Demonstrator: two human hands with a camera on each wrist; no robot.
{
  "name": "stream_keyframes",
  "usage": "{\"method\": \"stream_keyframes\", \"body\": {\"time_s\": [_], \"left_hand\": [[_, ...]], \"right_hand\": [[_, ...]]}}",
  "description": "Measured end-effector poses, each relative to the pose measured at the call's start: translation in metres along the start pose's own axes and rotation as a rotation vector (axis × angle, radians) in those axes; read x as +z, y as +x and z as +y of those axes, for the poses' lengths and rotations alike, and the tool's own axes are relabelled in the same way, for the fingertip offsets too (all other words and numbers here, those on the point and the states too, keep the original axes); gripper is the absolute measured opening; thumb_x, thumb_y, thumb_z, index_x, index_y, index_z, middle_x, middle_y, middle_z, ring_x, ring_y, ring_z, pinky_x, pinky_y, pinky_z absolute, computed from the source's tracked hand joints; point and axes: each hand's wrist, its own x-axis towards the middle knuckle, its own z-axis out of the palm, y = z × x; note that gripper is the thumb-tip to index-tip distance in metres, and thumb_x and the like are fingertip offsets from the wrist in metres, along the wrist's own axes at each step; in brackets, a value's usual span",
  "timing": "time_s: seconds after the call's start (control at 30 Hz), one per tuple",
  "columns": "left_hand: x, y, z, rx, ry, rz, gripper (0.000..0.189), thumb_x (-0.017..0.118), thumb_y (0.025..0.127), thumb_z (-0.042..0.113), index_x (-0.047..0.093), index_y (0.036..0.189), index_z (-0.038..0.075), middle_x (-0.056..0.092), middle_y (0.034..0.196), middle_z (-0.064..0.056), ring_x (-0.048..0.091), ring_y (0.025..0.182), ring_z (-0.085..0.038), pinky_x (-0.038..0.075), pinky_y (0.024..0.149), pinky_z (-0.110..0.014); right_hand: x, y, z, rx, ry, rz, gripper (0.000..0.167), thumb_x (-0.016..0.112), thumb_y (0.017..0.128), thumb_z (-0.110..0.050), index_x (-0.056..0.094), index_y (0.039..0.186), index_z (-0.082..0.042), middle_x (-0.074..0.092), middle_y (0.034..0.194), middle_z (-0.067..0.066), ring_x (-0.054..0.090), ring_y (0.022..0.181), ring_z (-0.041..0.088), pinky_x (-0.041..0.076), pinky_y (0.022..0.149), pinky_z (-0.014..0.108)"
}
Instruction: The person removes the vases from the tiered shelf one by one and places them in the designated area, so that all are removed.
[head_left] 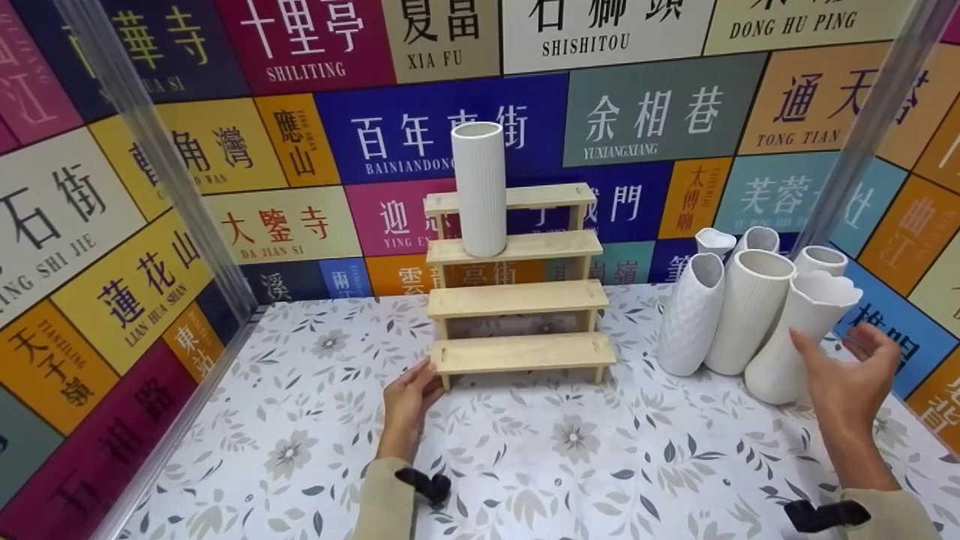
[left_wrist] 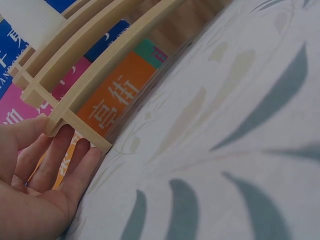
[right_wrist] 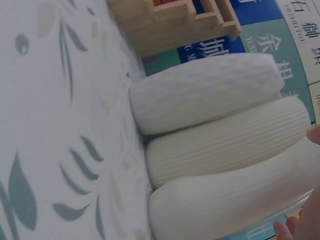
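Note:
My left hand point(head_left: 411, 401) grips the front left corner of a four-tier light wooden stand point(head_left: 521, 354). In the left wrist view its thumb is at the bottom step's end and the fingers are beneath. A tall white ribbed vase point(head_left: 481, 191) stands upright on the stand's third step. At the right, my right hand point(head_left: 851, 379) is spread beside a white vase with a wavy rim point(head_left: 784, 352). Its thumb overlaps the vase's side; the fingers lie apart, to the right. In the right wrist view this smooth vase point(right_wrist: 225, 205) is nearest the hand.
Several more white vases cluster by the right hand, among them a diamond-textured one point(head_left: 690, 315) and a ribbed one point(head_left: 752, 311). A floral cloth point(head_left: 574, 439) covers the table. Behind it rises a wall of colourful lettered panels point(head_left: 652, 112), with clear edge strips at both sides.

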Motion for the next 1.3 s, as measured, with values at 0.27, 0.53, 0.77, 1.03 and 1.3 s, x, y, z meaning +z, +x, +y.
{"method": "stream_keyframes", "body": {"time_s": [0.27, 0.53, 0.77, 1.03, 1.3], "left_hand": [[-0.003, -0.001, -0.003, 0.026, -0.015, 0.009, 0.044, 0.069, 0.095, 0.013, 0.059, 0.134, -0.003, 0.075, 0.106, -0.017, 0.073, 0.091, -0.021, 0.063, 0.088, -0.036], [-0.002, 0.000, -0.003, 0.002, 0.007, 0.013, 0.044, 0.069, 0.095, 0.018, 0.060, 0.135, 0.002, 0.070, 0.123, -0.022, 0.072, 0.103, -0.026, 0.060, 0.095, -0.039], [-0.001, 0.000, -0.002, 0.009, 0.007, 0.025, 0.043, 0.070, 0.095, 0.017, 0.061, 0.134, 0.002, 0.071, 0.121, -0.022, 0.073, 0.100, -0.025, 0.062, 0.091, -0.037], [0.000, 0.000, -0.001, -0.008, 0.010, 0.031, 0.043, 0.070, 0.095, 0.017, 0.061, 0.134, 0.002, 0.071, 0.122, -0.021, 0.073, 0.100, -0.026, 0.062, 0.092, -0.037], [0.002, 0.000, 0.000, -0.003, 0.014, 0.033, 0.041, 0.069, 0.095, 0.016, 0.063, 0.133, 0.003, 0.073, 0.118, -0.020, 0.073, 0.094, -0.022, 0.063, 0.089, -0.036]], "right_hand": [[0.012, -0.036, -0.036, -0.219, 0.155, 0.100, 0.050, 0.073, 0.091, -0.030, 0.049, 0.135, -0.024, 0.051, 0.130, -0.015, 0.048, 0.122, 0.002, 0.044, 0.100, 0.019], [0.038, -0.057, -0.062, -0.348, 0.183, -0.004, 0.046, 0.074, 0.091, -0.023, 0.054, 0.133, -0.017, 0.055, 0.122, -0.018, 0.053, 0.118, 0.003, 0.047, 0.093, 0.017], [0.073, -0.071, -0.090, -0.457, 0.258, -0.097, 0.045, 0.078, 0.086, -0.016, 0.059, 0.126, -0.007, 0.060, 0.114, -0.014, 0.058, 0.111, 0.005, 0.051, 0.090, 0.017], [0.112, -0.095, -0.116, -0.549, 0.205, -0.323, 0.048, 0.076, 0.091, -0.023, 0.057, 0.132, -0.007, 0.060, 0.125, 0.001, 0.054, 0.115, 0.005, 0.051, 0.102, 0.023], [0.149, -0.098, -0.134, -0.574, 0.209, -0.499, 0.058, 0.077, 0.090, -0.026, 0.053, 0.140, -0.008, 0.060, 0.134, 0.007, 0.056, 0.123, 0.017, 0.049, 0.108, 0.039]]}}
